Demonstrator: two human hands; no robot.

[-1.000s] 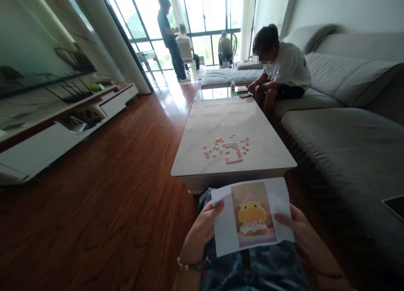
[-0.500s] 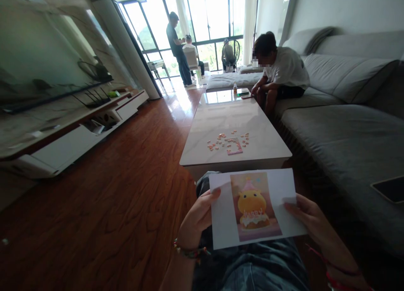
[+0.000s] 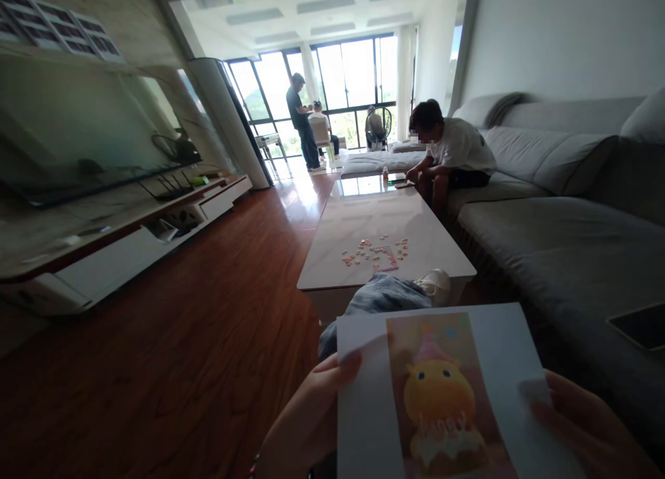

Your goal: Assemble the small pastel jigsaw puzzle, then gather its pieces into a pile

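A white sheet of paper (image 3: pixel 364 396) printed with a picture of a yellow cartoon animal in a pink party hat is held above my lap. My left hand (image 3: pixel 312 410) pinches its left edge, thumb on the front. On the right edge, my right hand (image 3: pixel 582 416) grips it the same way; the fingers behind the sheet are hidden. Beyond it, a partly joined jigsaw puzzle (image 3: pixel 388 264) lies on the white table (image 3: pixel 374 215), with loose puzzle pieces (image 3: pixel 349 259) scattered around it.
A raised leg (image 3: pixel 384 295) and white shoe (image 3: pixel 435 285) are between the paper and table. A person (image 3: pixel 462 150) sits leaning forward on the grey sofa (image 3: pixel 551 236). A small bottle (image 3: pixel 385 174) stands at the table's far end. Other people are near the windows.
The paper now appears larger and lower in view, held closer. A leg with a white shoe has come up in front of the table. The view has tilted upward.
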